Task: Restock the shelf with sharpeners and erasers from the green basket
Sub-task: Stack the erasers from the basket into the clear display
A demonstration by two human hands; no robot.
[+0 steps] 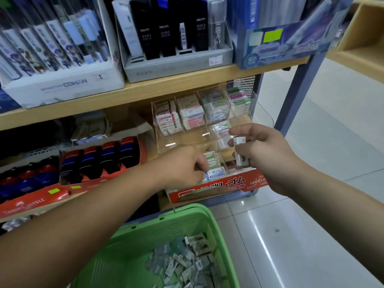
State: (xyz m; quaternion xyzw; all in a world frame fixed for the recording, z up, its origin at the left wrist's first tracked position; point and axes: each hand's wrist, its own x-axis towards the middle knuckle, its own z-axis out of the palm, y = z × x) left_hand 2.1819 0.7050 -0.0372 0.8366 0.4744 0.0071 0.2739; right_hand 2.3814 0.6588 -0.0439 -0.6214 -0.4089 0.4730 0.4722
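The left hand (182, 165) reached into the front of the clear acrylic organizer (204, 119) on the lower shelf (133, 94), its fingers (202, 163) pinched on a small blue-and-white eraser (216, 173) at the front of a short row of like packets; three showed there. The right hand (264, 152) hovered just to the right, its fingers closed around a short stack of white erasers (240, 150), held upright between thumb and forefinger; how many were in the stack could not be told.

Below the organizer stood a red display box (220, 187) with Japanese characters ending in "ゴム" and the words "HARD E", the rest cut off by the wrist. To the left, a red tray marked "FABER-CASTELL" (22, 204) held dark red-and-blue sharpeners (99, 161). On the upper shelf a white box read "CONAN" (74, 83) with a "2" price tag, beside a grey box (178, 65) of black pen packs, four visible.

The green basket (187, 223) sat low in front, a loose heap of wrapped erasers (187, 262) in its right corner, too jumbled to count. The organizer's back row had four filled compartments.
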